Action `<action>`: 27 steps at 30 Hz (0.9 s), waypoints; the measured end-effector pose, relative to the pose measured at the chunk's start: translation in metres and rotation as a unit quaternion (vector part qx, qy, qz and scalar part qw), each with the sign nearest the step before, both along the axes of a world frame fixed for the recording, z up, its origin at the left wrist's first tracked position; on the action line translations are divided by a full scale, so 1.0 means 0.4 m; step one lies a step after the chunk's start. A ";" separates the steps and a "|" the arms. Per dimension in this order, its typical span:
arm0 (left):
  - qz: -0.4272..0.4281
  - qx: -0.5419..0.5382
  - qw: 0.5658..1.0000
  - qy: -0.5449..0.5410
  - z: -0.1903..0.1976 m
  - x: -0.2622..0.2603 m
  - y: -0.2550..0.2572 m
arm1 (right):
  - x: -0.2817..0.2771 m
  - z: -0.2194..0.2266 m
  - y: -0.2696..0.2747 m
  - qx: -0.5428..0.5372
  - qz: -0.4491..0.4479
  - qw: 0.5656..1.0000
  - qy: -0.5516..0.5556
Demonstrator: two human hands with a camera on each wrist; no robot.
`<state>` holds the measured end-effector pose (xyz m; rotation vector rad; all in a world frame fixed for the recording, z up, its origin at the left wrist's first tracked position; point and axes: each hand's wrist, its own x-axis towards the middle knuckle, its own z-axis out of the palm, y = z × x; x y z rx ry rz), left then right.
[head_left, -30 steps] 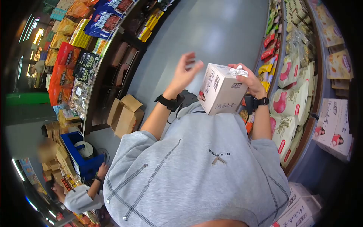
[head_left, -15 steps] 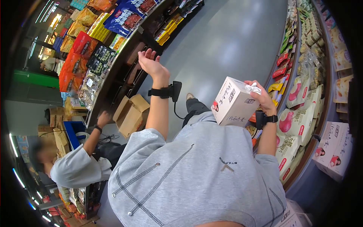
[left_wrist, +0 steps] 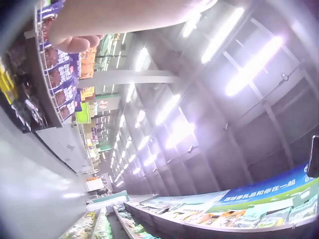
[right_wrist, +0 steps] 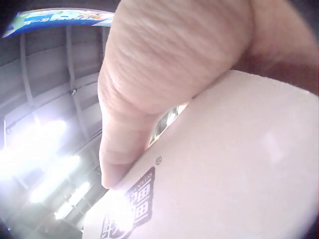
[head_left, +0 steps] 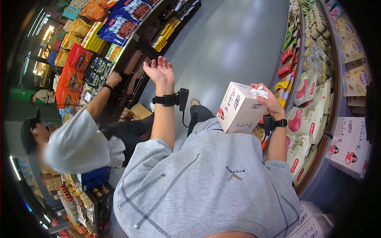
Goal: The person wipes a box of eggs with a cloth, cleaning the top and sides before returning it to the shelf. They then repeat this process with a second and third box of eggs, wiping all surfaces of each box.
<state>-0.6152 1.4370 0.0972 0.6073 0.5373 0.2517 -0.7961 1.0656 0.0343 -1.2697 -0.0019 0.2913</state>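
My right hand (head_left: 271, 104) grips a white carton (head_left: 243, 109) with dark lettering and a small red figure, held tilted in front of my chest. A crumpled white piece (head_left: 260, 92), like a ribbon or tissue, shows on its end beside the fingers. Close up in the right wrist view, a thumb or finger (right_wrist: 169, 64) presses along the edge of the carton (right_wrist: 239, 154). My left hand (head_left: 160, 74) is raised over the aisle, palm up, fingers spread and holding nothing. In the left wrist view, only part of the left hand (left_wrist: 77, 44) shows.
Snack shelves (head_left: 75, 67) line the left, with another person (head_left: 81, 139) reaching along them. On the right are shelves of packets (head_left: 305, 115) and more white cartons (head_left: 349, 144). A brown cardboard box (head_left: 139, 112) stands on the floor (head_left: 222, 43) behind that person's legs.
My left hand has swung away from the carton, out to the left, and turned palm up. The right hand keeps hold of the carton. The other person has come closer, arm toward the shelf.
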 end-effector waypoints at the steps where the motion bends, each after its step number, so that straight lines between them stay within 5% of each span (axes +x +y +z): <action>1: -0.017 -0.046 0.999 0.013 -0.004 0.002 -0.004 | -0.007 0.006 0.000 -0.003 -0.001 1.000 -0.001; 4: -0.079 -0.163 0.982 0.047 -0.015 0.005 -0.014 | -0.037 0.007 0.003 -0.012 -0.016 1.000 0.001; 14: -0.118 -0.068 0.990 0.028 -0.027 0.076 -0.085 | -0.093 0.035 0.015 -0.017 -0.079 0.997 0.018; 27: -0.348 0.007 0.937 0.030 -0.093 -0.078 -0.287 | -0.066 0.031 0.015 -0.037 -0.075 0.996 0.030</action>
